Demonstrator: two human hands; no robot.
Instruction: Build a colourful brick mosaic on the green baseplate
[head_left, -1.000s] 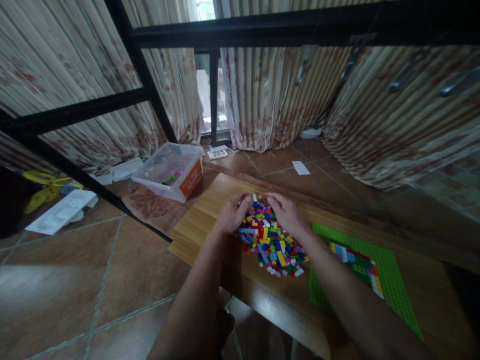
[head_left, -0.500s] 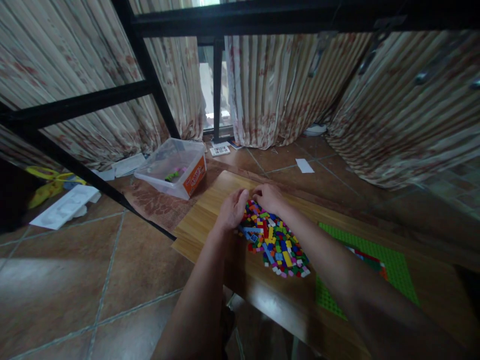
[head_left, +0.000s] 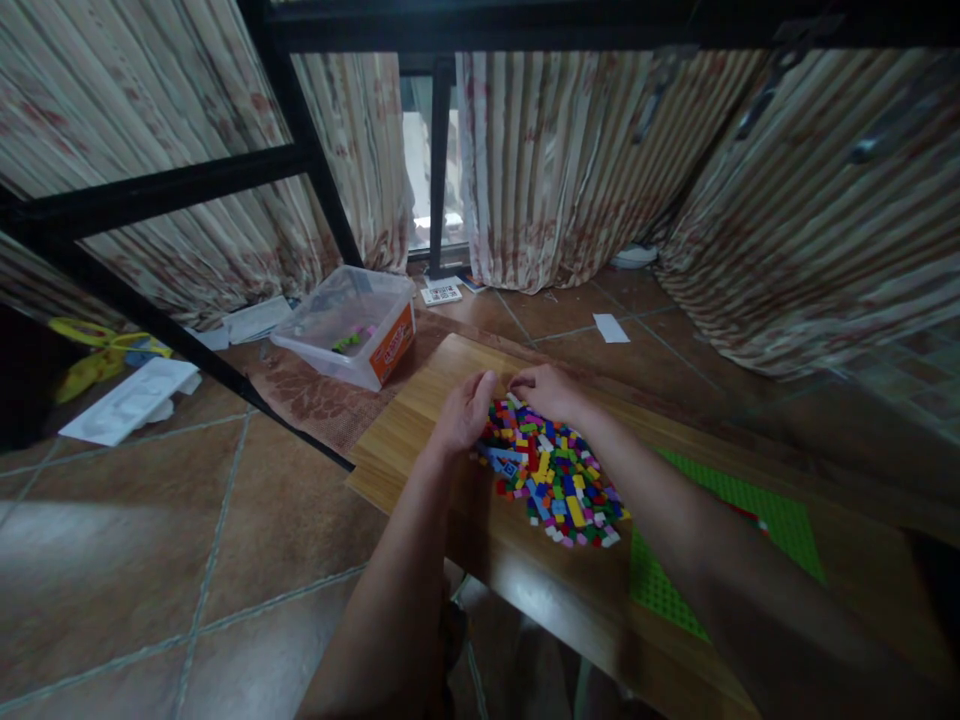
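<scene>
A heap of small coloured bricks lies on a low wooden table. My left hand rests against the heap's far left edge, fingers curved and together. At the heap's far side sits my right hand, fingers bent down onto the bricks, its fingertips close to those of the left. Whether either hand grips a brick I cannot tell. A green baseplate lies to the right, mostly hidden behind my right forearm, with a bit of a built brick row showing.
A clear plastic box with an orange label stands on the tiled floor beyond the table's left corner. A black metal frame crosses the view in front of striped curtains. Papers and a white tray lie on the floor at left.
My right hand slid left across the far side of the heap until it nearly met the left hand. My right forearm came to cover most of the baseplate. The view shifted slightly.
</scene>
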